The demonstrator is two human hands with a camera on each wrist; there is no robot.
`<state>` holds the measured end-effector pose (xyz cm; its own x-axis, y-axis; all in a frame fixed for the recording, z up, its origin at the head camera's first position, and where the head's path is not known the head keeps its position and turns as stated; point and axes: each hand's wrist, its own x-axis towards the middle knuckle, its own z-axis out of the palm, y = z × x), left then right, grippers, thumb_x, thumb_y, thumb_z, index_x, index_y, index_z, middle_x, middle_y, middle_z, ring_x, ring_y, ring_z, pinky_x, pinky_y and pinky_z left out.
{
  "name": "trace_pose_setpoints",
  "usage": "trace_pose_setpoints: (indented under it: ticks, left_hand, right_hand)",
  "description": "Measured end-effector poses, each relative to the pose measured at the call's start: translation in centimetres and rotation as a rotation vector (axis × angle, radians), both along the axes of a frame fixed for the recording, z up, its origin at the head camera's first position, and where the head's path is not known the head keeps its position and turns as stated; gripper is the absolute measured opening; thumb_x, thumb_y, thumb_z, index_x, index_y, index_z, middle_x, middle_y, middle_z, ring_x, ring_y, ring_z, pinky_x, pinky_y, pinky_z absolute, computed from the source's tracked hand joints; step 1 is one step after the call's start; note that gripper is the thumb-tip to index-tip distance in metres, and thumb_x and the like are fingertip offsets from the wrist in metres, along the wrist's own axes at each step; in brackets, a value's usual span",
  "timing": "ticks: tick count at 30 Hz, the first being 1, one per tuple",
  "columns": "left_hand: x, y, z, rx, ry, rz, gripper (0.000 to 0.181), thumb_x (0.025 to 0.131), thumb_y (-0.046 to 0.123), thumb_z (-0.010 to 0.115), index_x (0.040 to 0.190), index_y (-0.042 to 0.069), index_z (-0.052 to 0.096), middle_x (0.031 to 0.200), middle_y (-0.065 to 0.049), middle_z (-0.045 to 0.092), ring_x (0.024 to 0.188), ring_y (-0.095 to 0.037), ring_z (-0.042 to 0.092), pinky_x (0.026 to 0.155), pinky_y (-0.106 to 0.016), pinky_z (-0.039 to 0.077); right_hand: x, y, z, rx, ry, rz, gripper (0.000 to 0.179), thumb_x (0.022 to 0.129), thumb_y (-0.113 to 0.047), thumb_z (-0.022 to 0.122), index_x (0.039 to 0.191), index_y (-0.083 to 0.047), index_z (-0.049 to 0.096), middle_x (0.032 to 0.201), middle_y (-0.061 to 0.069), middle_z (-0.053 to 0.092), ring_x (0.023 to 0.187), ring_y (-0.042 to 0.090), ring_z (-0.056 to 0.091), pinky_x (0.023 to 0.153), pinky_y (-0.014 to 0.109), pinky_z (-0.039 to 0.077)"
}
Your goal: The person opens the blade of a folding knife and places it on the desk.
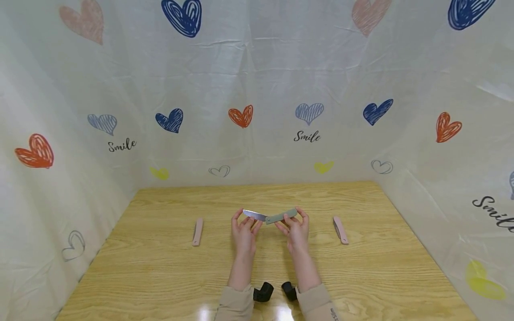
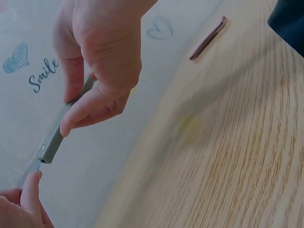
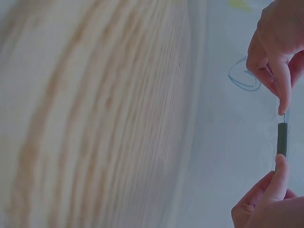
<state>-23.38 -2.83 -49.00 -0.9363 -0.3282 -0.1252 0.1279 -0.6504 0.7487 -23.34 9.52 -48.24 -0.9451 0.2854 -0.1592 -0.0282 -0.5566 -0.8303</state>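
Note:
Both hands hold one folding knife above the table, its blade swung out from the handle at a shallow angle. My left hand (image 1: 243, 234) pinches the silver blade (image 1: 254, 216) between thumb and fingers. At the other end, my right hand (image 1: 298, 233) grips the sage-green handle (image 1: 277, 217), fingertips along its edges. The pivot end of the handle (image 2: 53, 145) shows a small rivet in the left wrist view. There the right hand (image 2: 102, 52) is at the top and the left hand (image 2: 21, 209) at lower left. The right wrist view shows the green handle (image 3: 282, 137) edge-on.
One pink folding knife (image 1: 198, 232) lies left of the hands and another pink folding knife (image 1: 340, 230) lies to their right, on the wood-grain table (image 1: 160, 267). A white curtain (image 1: 273, 80) with printed hearts surrounds the table's back and sides. Black devices (image 1: 263, 292) sit at the wrists.

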Motion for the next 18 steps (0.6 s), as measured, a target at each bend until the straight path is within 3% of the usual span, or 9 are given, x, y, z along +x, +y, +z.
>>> trace_pose_setpoints:
  ticks: [13,18]
  left_hand:
    - [0.5,1.3,0.4,0.077,-0.034,0.093,0.046,0.097,-0.009,0.048,0.14,0.004,0.035,0.105,-0.016,0.045,0.097,-0.025,0.059,0.094,-0.042,0.053]
    - [0.6,1.7,0.3,0.104,-0.021,0.109,0.048,0.098,-0.009,0.046,0.141,0.001,0.028,0.106,-0.016,0.043,0.092,-0.021,0.058,0.091,-0.036,0.055]
  right_hand:
    - [0.3,-0.6,0.2,-0.105,0.033,-0.074,0.043,0.098,0.009,0.047,0.134,-0.005,0.028,0.099,0.01,0.051,0.089,0.021,0.061,0.08,0.035,0.059]
    - [0.4,-0.8,0.2,-0.128,0.036,-0.088,0.044,0.098,0.008,0.048,0.133,-0.006,0.026,0.101,0.01,0.049,0.091,0.021,0.061,0.082,0.036,0.059]
